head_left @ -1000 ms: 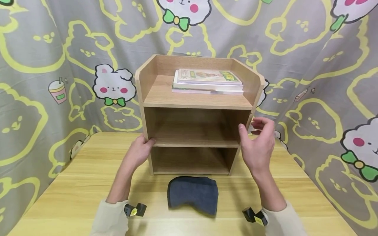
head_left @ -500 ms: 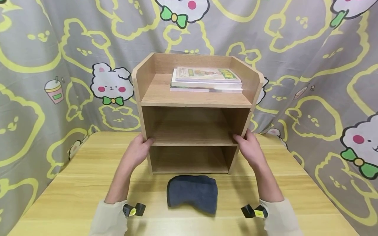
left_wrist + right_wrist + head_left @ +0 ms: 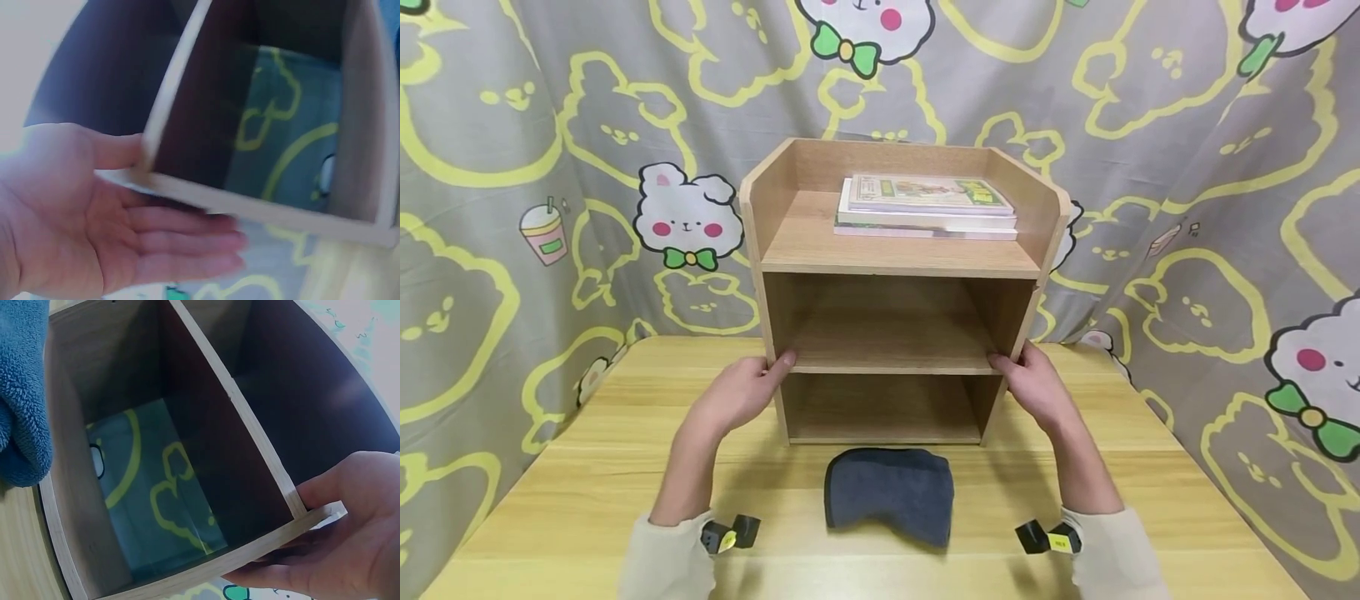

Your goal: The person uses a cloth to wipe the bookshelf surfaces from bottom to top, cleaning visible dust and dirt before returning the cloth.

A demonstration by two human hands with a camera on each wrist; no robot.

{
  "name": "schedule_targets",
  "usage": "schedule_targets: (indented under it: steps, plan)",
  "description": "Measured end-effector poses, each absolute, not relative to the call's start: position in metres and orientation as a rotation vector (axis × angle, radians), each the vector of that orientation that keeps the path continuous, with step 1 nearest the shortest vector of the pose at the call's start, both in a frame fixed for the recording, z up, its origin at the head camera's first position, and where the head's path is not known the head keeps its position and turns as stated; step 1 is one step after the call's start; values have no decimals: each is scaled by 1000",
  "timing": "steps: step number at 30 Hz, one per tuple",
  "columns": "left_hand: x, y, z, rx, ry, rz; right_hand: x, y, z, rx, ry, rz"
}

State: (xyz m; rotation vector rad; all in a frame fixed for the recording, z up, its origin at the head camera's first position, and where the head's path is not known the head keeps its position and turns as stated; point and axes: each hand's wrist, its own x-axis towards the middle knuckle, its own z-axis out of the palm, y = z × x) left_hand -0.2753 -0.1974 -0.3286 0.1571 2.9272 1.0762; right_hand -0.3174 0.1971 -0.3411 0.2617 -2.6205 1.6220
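Observation:
A light wooden shelf unit (image 3: 898, 271) stands upright on the table, with a top tray and two open compartments below. My left hand (image 3: 741, 392) is at its left side panel, the thumb over the front edge by the middle board. In the left wrist view, the fingers (image 3: 187, 244) stretch along the panel's outer side. My right hand (image 3: 1036, 385) grips the right side panel at about the same height, thumb inside and fingers outside, partly hidden. Several stacked books (image 3: 928, 207) lie on the top tray. A folded dark blue cloth (image 3: 891, 493) lies in front of the unit.
The yellowish wooden table (image 3: 587, 500) extends to both sides of the unit. A grey curtain (image 3: 610, 100) with yellow outlines and white rabbit faces hangs behind and at both sides. Black wrist cameras (image 3: 730, 533) sit at both cuffs.
My right hand has come in from beside the unit and taken hold of its right panel. My left wrist has shifted a little to the left. The unit, books and cloth stay put.

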Motion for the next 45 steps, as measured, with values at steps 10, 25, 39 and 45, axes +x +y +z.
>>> schedule_targets:
  steps: [10, 25, 39, 45]
  plan:
    - [-253, -171, -318, 402, 2890, 722, -319, 204, -341, 288, -2605, 1725]
    - [-245, -53, -389, 653, 2670, 468, -319, 207, -345, 294, -2595, 1776]
    - [-248, -53, -402, 701, 2793, 547, -320, 205, -344, 274, -2598, 1759]
    - [-252, -84, -364, 760, 2830, 989, -320, 205, -346, 254, -2591, 1751]
